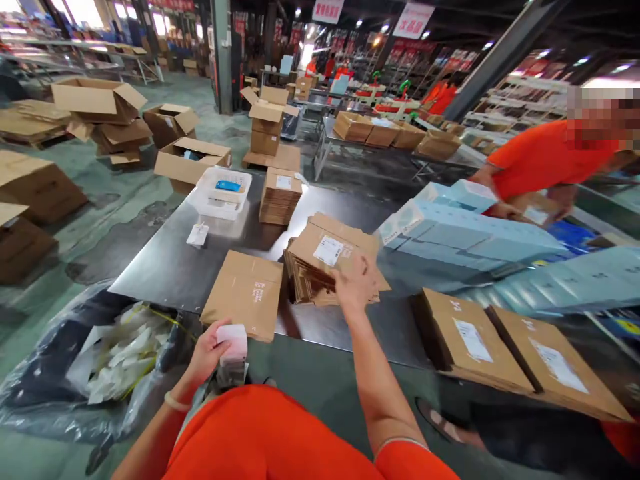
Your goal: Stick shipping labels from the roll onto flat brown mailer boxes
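Note:
Between the fingers and thumb of my left hand (213,350) is a strip of pale pink and white labels (233,343), hanging at the table's front edge. My right hand (357,283) is spread over a messy stack of flat cardboard boxes (327,230), touching the right side of the top one; its fingers look slightly blurred. That top box bears a white label (329,250). Left of the stack lies a flat cardboard box with white print (245,293), close to my left hand.
The metal table (175,267) also holds a white plastic tray (220,193), a taller cardboard stack (280,197) and light blue boxes (470,230). A lined bin (120,353) of scrap paper stands at left. A person in orange (540,160) works at right beside folded cartons (470,337).

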### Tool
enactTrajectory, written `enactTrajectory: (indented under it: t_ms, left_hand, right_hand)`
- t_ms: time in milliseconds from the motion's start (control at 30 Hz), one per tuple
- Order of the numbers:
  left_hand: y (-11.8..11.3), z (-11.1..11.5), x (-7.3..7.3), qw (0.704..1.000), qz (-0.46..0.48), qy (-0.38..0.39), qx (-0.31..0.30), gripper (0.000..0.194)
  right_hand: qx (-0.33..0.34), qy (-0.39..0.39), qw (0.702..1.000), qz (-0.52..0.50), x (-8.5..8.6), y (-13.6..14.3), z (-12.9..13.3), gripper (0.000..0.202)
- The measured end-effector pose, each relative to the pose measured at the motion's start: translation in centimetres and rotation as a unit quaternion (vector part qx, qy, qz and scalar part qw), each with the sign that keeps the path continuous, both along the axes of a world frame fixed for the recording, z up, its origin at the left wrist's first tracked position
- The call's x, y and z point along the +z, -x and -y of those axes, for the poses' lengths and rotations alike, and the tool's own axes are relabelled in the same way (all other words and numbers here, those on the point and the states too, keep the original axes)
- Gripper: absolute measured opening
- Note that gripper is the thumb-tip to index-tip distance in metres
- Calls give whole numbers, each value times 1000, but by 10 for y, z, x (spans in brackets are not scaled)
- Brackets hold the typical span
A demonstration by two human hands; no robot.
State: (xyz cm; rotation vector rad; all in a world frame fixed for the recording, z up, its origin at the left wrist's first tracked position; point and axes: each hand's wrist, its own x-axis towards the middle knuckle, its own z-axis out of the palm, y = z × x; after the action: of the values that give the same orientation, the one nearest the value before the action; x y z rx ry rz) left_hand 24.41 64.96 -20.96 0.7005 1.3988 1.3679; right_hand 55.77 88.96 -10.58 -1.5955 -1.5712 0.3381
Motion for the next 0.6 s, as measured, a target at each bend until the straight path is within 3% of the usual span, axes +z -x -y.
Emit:
enactTrajectory:
  t_ms: [33, 67, 100, 133, 167, 200, 233, 300, 367, 467, 533, 600]
  left_hand:
    - [-1, 1, 3, 1000, 4, -2, 16, 62]
    - [-2, 1, 6, 999, 14, -3, 35, 60]
    - [0, 0, 7, 998, 29, -3, 59, 59]
    - [3, -1, 7, 995, 49, 0, 87, 60]
    - [7, -3, 6, 990, 70, 5, 121, 62]
    - [12, -5, 3, 983, 89, 14, 162, 65]
    - [18, -5, 0, 972, 103, 29, 207, 67]
    - [26, -3, -7, 948, 122, 66, 285, 67]
    - [26, 4, -15, 937, 146, 97, 303, 68]
    - [13, 18, -24, 964, 159, 78, 198, 75]
    - [4, 25, -29, 985, 117, 53, 117, 78]
    - [0, 25, -33, 994, 67, 52, 75, 67]
  right_hand:
    - [104, 35, 994, -16, -17, 27, 24, 49]
    - [241, 96, 965, -38, -36, 55, 50, 42]
    - [378, 175, 907, -67, -56, 83, 77, 38]
    - [467, 248, 843, -94, -75, 108, 102, 34]
    - [507, 305, 797, -118, -92, 128, 124, 26]
    - [520, 349, 767, -138, -107, 144, 142, 22]
    - [506, 376, 761, -157, -118, 156, 155, 22]
    - [451, 387, 782, -188, -130, 170, 167, 23]
    - [405, 373, 807, -213, -133, 176, 166, 21]
    - [369, 362, 824, -232, -130, 182, 156, 27]
    - [366, 371, 819, -240, -130, 185, 151, 27]
    - [370, 388, 808, -243, -132, 186, 149, 29]
